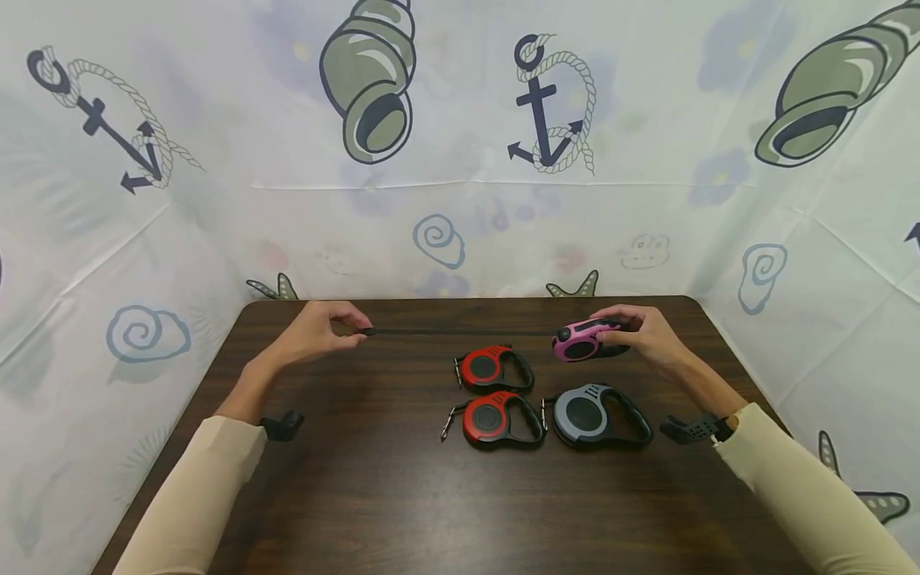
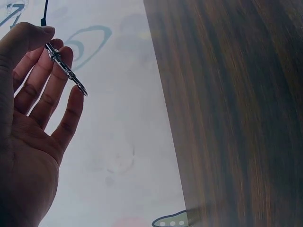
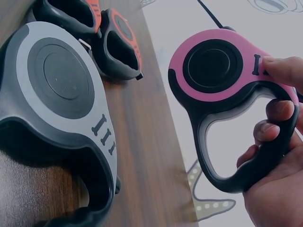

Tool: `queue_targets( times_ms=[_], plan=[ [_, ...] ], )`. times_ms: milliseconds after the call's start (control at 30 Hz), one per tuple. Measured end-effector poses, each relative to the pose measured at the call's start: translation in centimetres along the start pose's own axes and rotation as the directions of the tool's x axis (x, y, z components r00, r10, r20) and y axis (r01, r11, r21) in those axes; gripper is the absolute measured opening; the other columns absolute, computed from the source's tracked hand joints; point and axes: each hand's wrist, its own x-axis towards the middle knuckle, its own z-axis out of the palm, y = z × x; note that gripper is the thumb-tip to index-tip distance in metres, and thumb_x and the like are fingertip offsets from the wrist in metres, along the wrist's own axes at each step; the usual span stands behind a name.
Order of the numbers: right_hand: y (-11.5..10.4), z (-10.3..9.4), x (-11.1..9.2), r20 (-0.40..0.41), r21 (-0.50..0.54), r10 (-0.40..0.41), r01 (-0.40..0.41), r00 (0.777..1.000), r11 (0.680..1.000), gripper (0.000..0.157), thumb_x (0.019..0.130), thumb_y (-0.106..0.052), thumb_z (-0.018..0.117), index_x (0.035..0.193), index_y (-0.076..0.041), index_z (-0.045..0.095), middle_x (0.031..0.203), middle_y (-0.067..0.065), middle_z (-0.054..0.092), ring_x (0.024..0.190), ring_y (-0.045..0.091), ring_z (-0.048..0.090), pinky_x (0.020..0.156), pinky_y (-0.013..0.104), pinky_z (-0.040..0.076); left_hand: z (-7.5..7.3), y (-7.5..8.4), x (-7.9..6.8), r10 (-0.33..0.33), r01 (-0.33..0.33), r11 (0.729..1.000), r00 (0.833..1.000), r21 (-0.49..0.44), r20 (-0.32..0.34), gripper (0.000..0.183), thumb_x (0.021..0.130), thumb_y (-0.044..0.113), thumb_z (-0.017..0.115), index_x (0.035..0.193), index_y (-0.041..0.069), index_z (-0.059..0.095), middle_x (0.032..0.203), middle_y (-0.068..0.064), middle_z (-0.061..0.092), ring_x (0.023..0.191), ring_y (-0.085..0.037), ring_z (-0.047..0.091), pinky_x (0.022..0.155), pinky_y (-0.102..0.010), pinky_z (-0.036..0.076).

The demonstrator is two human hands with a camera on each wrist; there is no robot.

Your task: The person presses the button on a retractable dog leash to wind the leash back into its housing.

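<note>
My right hand [image 1: 650, 339] grips the black handle of a pink retractable dog leash [image 1: 579, 342], held over the back right of the table. In the right wrist view its fingers curl through the handle loop and the thumb lies on the pink casing [image 3: 246, 87]. A thin dark leash cord [image 1: 460, 332] runs out straight to my left hand [image 1: 323, 329], on the left. There the thumb and fingers pinch the cord's end, and a metal clip [image 2: 67, 71] hangs along the fingers in the left wrist view.
Two red retractable leashes, a back one [image 1: 483, 368] and a front one [image 1: 487, 418], lie on the dark wooden table [image 1: 359, 495]. A grey leash [image 1: 582, 415] lies to their right, below the pink one. Printed cloth [image 1: 467, 239] stands around the table's back and sides.
</note>
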Motion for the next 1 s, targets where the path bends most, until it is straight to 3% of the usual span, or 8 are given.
queue_targets(
  times_ms=[433, 1000],
  plan=[
    [0.0, 0.7, 0.3, 0.0, 0.008, -0.008, 0.008, 1.0, 1.0, 0.032, 0.099, -0.004, 0.073, 0.128, 0.008, 0.067, 0.107, -0.002, 0.076, 0.09, 0.015, 0.07, 0.082, 0.028, 0.06, 0.7, 0.4, 0.6, 0.057, -0.057, 0.998, 0.998, -0.036, -0.001, 0.024, 0.084, -0.002, 0.086, 0.104, 0.009, 0.079, 0.097, 0.0, 0.079, 0.087, -0.016, 0.074, 0.081, -0.058, 0.059],
    [-0.5, 1.8, 0.8, 0.008, 0.056, -0.009, 0.009, 1.0, 0.998, 0.033, 0.098, -0.002, 0.074, 0.128, 0.009, 0.067, 0.106, -0.002, 0.077, 0.09, 0.014, 0.072, 0.081, 0.03, 0.062, 2.0, 1.6, 2.0, 0.085, -0.084, 0.994, 0.996, -0.067, 0.006, 0.022, 0.085, -0.002, 0.085, 0.104, 0.007, 0.079, 0.098, -0.003, 0.079, 0.089, -0.02, 0.074, 0.083, -0.055, 0.059]
  ],
)
